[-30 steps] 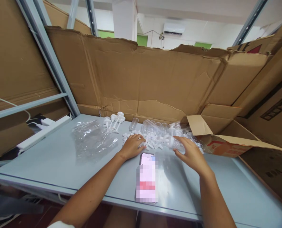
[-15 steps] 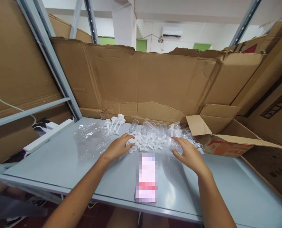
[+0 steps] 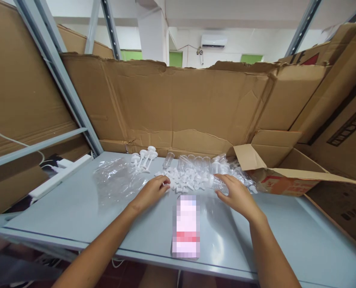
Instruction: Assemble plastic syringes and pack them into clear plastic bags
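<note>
1. Two bare hands work at the near edge of a heap of small plastic parts on a grey table (image 3: 76, 208). The left hand (image 3: 150, 193) lies palm down with its fingers curled onto the loose white plastic pieces (image 3: 182, 181); whether it has pinched one up cannot be told.
2. Palm down too, the right hand (image 3: 237, 195) has its fingertips on a clear plastic tube (image 3: 217, 182) lying on its side, the fingers loosely bent over it rather than closed around it.
3. Judging by the pose, this looks like the picking stage: each hand is choosing one part from the pile. A next move would call for a firm pinch on a single white piece and a proper hold on the tube, lifted clear of the heap.
4. Behind the pile stand clear ribbed cups (image 3: 199, 162) and several white plunger-like parts (image 3: 144, 157).
5. A crumpled clear plastic bag (image 3: 114, 180) lies to the left, a phone (image 3: 186, 224) sits between the forearms, and an open cardboard box (image 3: 285, 172) rests at the right, with cardboard sheets (image 3: 178, 104) walling the back.
</note>
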